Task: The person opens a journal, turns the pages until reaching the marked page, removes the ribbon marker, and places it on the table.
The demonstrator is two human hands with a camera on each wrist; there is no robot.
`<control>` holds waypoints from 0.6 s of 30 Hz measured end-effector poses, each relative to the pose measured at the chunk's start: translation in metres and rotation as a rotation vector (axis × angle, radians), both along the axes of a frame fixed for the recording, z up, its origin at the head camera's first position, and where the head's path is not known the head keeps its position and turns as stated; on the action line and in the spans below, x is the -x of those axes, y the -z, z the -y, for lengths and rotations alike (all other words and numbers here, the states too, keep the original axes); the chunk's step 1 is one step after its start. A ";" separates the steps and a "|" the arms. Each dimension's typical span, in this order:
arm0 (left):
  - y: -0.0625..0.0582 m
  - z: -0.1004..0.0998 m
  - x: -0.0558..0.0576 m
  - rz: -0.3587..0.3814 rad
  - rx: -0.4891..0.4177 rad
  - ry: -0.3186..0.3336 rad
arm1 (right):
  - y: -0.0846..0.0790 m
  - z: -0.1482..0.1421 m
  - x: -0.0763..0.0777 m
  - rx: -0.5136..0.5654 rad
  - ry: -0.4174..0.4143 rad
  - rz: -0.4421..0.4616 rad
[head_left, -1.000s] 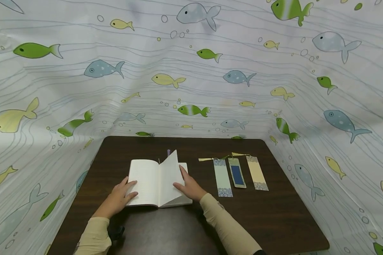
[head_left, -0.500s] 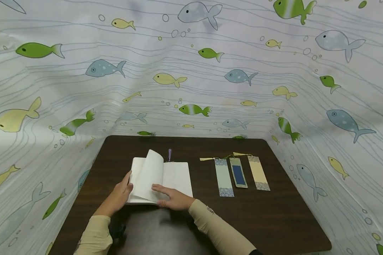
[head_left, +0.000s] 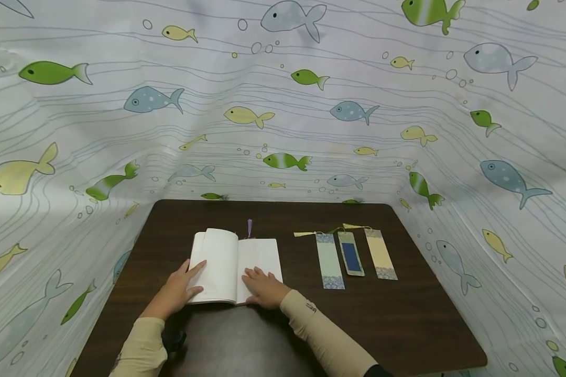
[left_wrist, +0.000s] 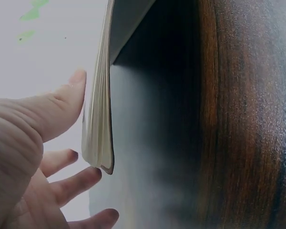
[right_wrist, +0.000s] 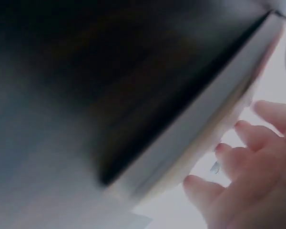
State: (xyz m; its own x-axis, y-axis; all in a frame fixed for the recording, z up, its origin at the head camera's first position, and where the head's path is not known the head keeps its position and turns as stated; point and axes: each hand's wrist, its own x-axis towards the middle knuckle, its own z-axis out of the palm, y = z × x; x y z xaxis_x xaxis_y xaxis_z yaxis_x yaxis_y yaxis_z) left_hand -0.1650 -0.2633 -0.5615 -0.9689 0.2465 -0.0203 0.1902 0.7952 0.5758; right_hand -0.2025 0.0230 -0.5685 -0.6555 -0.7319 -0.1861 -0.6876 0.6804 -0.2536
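Observation:
An open notebook (head_left: pixel 217 267) with blank white pages lies on the dark wooden table. At its left edge, my left hand (head_left: pixel 172 290) rests with index finger and thumb spread over the left page. In the left wrist view, the thumb (left_wrist: pixel 62 107) lies along the page block (left_wrist: pixel 99 119), the other fingers loosely spread beside its edge. My right hand (head_left: pixel 265 289) rests on the lower part of the right page, fingers extended. The right wrist view shows its fingers (right_wrist: pixel 250 136) beside the blurred notebook edge (right_wrist: pixel 195 133). A purple tassel (head_left: pixel 250 227) sticks out above the notebook.
Right of the notebook lie a pale green bookmark (head_left: pixel 330 262), a bookmark with a dark blue panel (head_left: pixel 351 256) and a cream bookmark (head_left: pixel 381 255), each with a tassel. A fish-patterned curtain (head_left: pixel 283 131) surrounds the table (head_left: pixel 405 324).
A page has gone over from the right side to the left and now lies flatter. My right hand moved left with it, then came back onto the right page. The left hand stayed near its edge.

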 end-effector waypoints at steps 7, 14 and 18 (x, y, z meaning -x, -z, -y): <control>0.002 0.002 -0.001 0.050 -0.016 0.015 | 0.004 -0.029 0.006 -0.058 0.044 -0.028; 0.004 0.004 -0.002 0.078 -0.011 0.017 | 0.000 -0.061 0.016 -0.065 0.219 0.021; 0.005 0.005 -0.003 0.078 -0.006 0.011 | -0.002 -0.068 0.019 -0.050 0.249 0.027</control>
